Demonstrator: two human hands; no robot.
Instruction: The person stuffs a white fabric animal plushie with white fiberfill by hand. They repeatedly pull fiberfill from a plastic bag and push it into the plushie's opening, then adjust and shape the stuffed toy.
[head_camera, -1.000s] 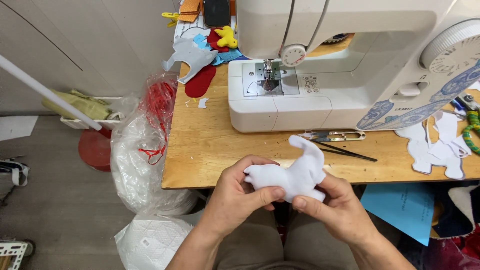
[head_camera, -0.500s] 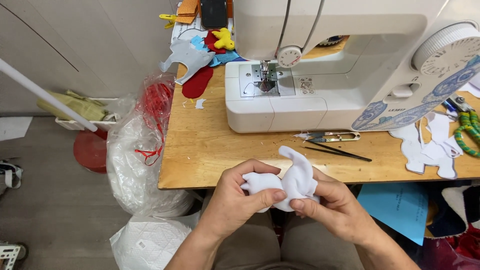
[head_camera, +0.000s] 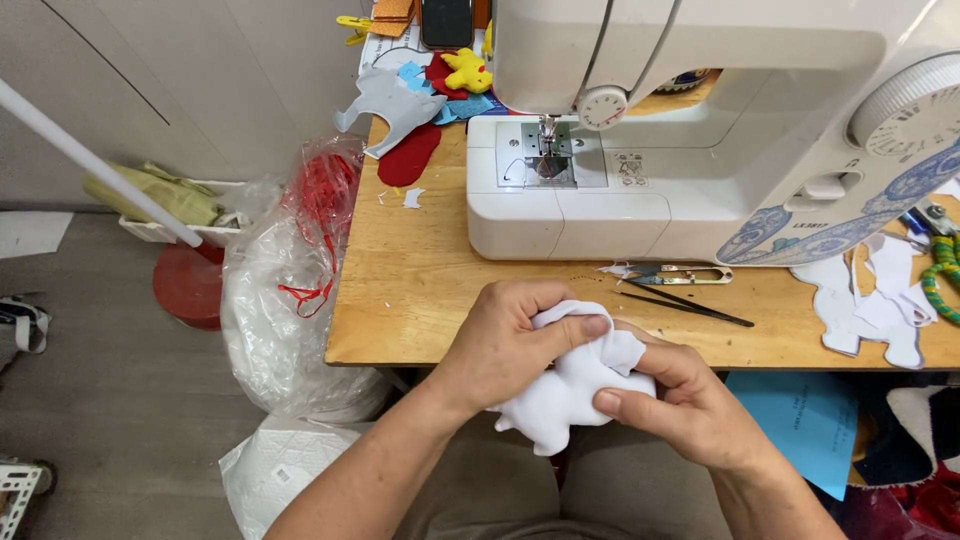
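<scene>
In the head view, the left hand (head_camera: 510, 345) and the right hand (head_camera: 680, 405) are close together, both clamped on a white stuffed fabric shape (head_camera: 565, 395) just below the front edge of the wooden bench (head_camera: 420, 270). Thread snips (head_camera: 675, 273) lie near that edge, before the white sewing machine (head_camera: 700, 130).

Taking the wooden table (head_camera: 430, 270) as landmark: a dark phone screen (head_camera: 446, 20) stands at its far edge, rectangular and black, unlit. Off the table's left edge hangs a clear plastic bag (head_camera: 290, 290), bulging, with red scraps showing through its upper part. Below that bag, under the table's near-left corner, lies a white sack (head_camera: 275, 470) bearing a small printed label. Under the table's right end sits a blue sheet (head_camera: 810, 420) with faint print.
</scene>
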